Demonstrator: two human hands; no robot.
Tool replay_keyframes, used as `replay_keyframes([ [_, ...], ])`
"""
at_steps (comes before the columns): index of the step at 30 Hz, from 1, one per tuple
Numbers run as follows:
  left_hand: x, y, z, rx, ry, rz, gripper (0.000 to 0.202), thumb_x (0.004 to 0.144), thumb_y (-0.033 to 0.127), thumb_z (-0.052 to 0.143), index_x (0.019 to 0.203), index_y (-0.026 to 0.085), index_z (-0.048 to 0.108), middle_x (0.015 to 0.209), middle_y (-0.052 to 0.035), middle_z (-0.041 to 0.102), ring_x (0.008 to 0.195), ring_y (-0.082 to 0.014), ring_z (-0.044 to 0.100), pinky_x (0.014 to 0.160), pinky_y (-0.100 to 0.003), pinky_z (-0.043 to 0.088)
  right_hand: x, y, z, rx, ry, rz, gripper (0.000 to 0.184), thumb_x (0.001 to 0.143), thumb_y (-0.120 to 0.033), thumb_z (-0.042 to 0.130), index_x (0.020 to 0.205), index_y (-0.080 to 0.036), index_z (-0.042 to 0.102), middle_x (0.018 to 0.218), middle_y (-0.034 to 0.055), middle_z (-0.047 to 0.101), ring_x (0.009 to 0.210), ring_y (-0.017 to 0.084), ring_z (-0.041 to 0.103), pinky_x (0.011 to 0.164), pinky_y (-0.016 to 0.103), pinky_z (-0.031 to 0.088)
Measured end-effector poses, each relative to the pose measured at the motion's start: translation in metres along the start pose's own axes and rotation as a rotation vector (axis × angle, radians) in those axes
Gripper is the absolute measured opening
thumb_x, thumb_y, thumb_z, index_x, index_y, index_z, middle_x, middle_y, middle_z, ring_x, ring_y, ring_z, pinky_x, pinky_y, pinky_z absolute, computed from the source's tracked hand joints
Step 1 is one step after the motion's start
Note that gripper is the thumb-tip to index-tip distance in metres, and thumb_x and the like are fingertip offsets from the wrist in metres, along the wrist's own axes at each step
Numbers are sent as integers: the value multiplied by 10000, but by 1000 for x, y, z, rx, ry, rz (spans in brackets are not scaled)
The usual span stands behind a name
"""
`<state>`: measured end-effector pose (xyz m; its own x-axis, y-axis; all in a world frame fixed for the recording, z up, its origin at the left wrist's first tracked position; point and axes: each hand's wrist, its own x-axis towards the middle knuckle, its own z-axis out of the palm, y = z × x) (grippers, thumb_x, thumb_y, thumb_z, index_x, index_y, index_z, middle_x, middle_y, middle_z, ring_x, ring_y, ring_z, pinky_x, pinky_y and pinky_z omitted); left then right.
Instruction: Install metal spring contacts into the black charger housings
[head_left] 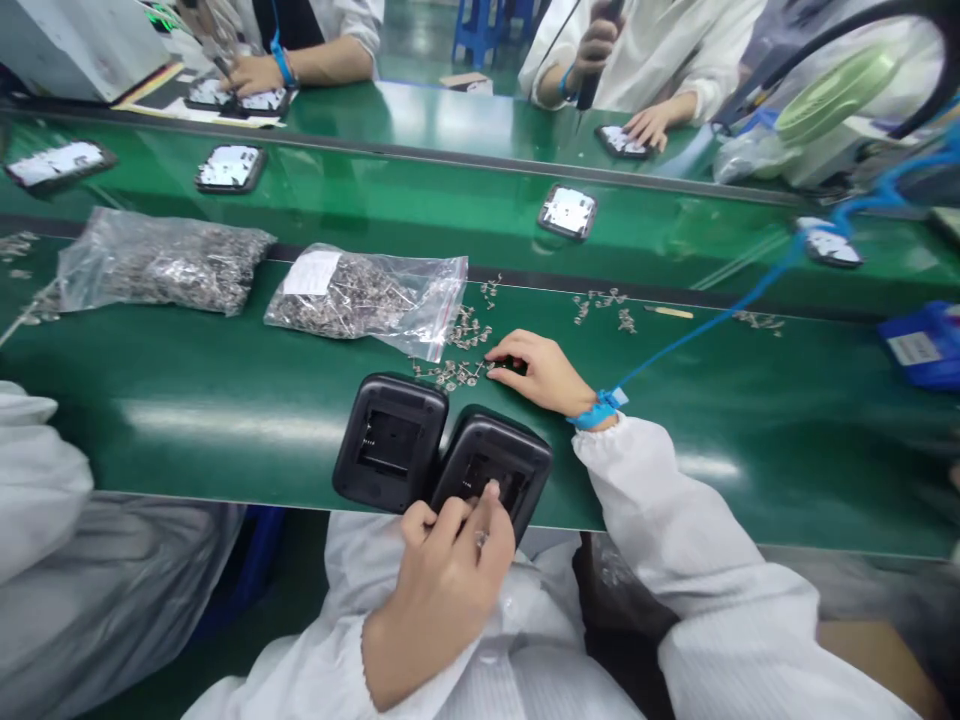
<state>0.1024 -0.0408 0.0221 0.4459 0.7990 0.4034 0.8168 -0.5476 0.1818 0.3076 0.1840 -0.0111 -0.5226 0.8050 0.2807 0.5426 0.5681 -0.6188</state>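
Two black plastic housings lie side by side at the bench's front edge, the left housing (361, 405) flat and the right housing (501, 430) tilted, each with a recessed compartment. My left hand (442, 575) is over the right one, a fingertip inside its compartment. Between its bent fingers shows a small shiny metal part (481, 538), its exact shape unclear. Beyond the housings, my right hand (544, 372) rests at a loose pile of small metal spring contacts (456, 374). Its thumb and forefinger are slightly apart at the pile's edge. A blue wrist strap (598, 410) circles that wrist.
Two clear bags, a left bag (169, 262) and a right bag (352, 295), hold many metal parts. Behind them, several housings with white inserts (568, 211) lie on a green conveyor (412, 200). A blue cord (712, 325) crosses the right side. Co-workers sit opposite; another sits left.
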Motion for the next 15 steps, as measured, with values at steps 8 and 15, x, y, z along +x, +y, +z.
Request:
replay_keyframes([
  [8,-13,-30,-17,109,24,-200,332,1034,74,545,1364,88,579,869,-5,770,850,-150,670,750,-416,247,-9,0,0,46,141,-21,100,956,-264,664,923,-211,743,996,73,734,880,214,678,737,336,534],
  [15,-17,-85,-28,240,66,-334,345,1056,118,471,1367,167,612,1057,-60,778,921,-171,701,836,-427,274,-10,-1,2,75,202,89,127,914,-271,661,1002,-202,720,870,44,721,698,168,625,672,314,515],
])
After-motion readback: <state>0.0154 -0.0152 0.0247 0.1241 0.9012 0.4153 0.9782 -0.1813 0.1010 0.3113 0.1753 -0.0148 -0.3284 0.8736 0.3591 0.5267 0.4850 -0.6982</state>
